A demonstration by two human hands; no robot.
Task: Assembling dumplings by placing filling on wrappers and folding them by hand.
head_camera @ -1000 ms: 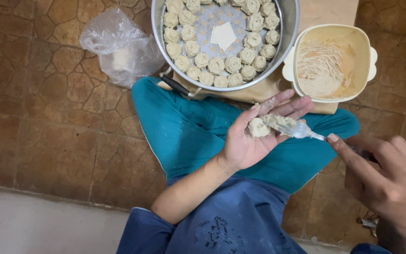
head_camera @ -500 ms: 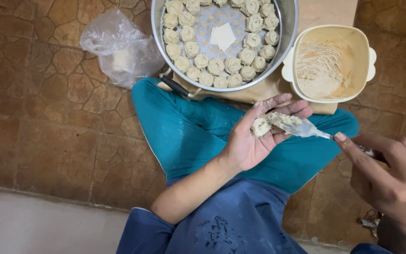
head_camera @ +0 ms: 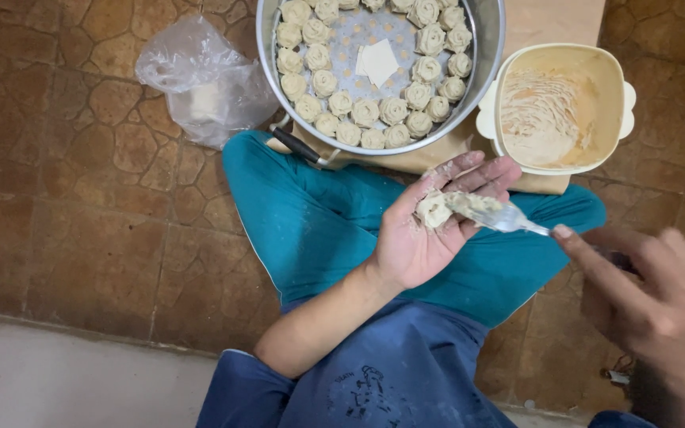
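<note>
My left hand (head_camera: 422,230) lies palm up over my teal-trousered lap and cradles a small dough wrapper (head_camera: 435,209) on its fingers. My right hand (head_camera: 652,297) grips the handle of a metal fork (head_camera: 509,218), whose tines carry filling and rest on the wrapper. Just beyond my knees stands a round metal steamer tray (head_camera: 485,75) ringed with several rose-shaped dumplings (head_camera: 365,111) and one flat square wrapper (head_camera: 379,62) in its middle. A cream square bowl (head_camera: 617,75) smeared with filling sits to the right of the tray.
A crumpled clear plastic bag (head_camera: 204,79) lies on the brown stone-patterned floor (head_camera: 81,198) left of the tray. A tan board (head_camera: 552,20) lies under tray and bowl. A pale strip of floor (head_camera: 57,380) runs along the near left.
My right hand has slid slightly right and the fork has shifted over the wrapper, working the filling. The left hand has barely moved.
</note>
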